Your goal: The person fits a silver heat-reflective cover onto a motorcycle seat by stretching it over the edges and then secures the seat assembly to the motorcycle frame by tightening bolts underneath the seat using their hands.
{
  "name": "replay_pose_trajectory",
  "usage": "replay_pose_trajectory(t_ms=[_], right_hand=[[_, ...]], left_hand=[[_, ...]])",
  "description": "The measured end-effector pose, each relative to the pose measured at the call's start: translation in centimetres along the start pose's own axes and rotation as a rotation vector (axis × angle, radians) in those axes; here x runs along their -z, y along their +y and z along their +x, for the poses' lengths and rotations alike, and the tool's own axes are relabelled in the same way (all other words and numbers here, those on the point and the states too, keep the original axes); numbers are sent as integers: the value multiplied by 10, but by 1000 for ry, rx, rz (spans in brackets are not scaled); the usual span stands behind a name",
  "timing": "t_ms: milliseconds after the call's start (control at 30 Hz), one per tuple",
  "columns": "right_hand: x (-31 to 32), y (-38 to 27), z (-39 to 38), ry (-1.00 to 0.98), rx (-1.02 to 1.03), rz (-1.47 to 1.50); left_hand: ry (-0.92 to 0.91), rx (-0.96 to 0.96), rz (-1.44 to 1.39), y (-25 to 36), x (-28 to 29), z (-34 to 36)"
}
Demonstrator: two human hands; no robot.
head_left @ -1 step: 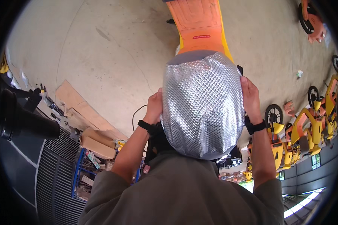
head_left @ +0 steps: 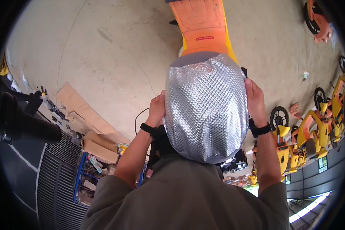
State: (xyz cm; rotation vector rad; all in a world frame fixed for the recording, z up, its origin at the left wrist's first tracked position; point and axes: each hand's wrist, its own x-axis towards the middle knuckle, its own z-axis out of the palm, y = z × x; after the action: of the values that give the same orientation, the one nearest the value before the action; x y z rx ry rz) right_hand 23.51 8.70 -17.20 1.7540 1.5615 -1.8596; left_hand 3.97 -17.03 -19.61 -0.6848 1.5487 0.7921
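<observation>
Curling at the left edge of a silver foil seat cover (head_left: 207, 109), the left hand (head_left: 156, 110) hides its fingertips; whether they pinch it I cannot tell. The cover lies over a grey seat (head_left: 193, 58). The right hand (head_left: 256, 100), thumb at the right edge, is equally unclear. Yellow motorbikes (head_left: 309, 134) stand farther right.

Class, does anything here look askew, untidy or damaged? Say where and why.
The silver cover between the left hand and right hand looks askew: it is wrinkled, leaving grey surface unevenly bare at its far end. A pale scrap litters the floor at right.
</observation>
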Motion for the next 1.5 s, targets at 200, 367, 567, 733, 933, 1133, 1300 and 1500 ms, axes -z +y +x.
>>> replay_pose_trajectory(t_ms=[200,367,567,733,933,1133,1300,1500], right_hand=[[7,9,-11,36,14,-49],[7,41,-45,114,-27,-146],[1,52,-34,161,-35,-71],[6,54,-29,116,-42,-76],[2,45,-8,116,-46,-91],[8,37,10,51,-60,-103],[2,32,3,36,-53,-63],[2,51,-13,170,10,-185]], left_hand=[[7,-33,-26,7,0,5],[35,-301,473,40,1,32],[-20,-298,253,5,0,33],[7,-296,145,2,-16,16],[136,-471,527,-2,-15,-1],[151,-393,412,-33,0,13],[139,-401,459,-26,-2,15],[30,-301,361,-27,-6,5]])
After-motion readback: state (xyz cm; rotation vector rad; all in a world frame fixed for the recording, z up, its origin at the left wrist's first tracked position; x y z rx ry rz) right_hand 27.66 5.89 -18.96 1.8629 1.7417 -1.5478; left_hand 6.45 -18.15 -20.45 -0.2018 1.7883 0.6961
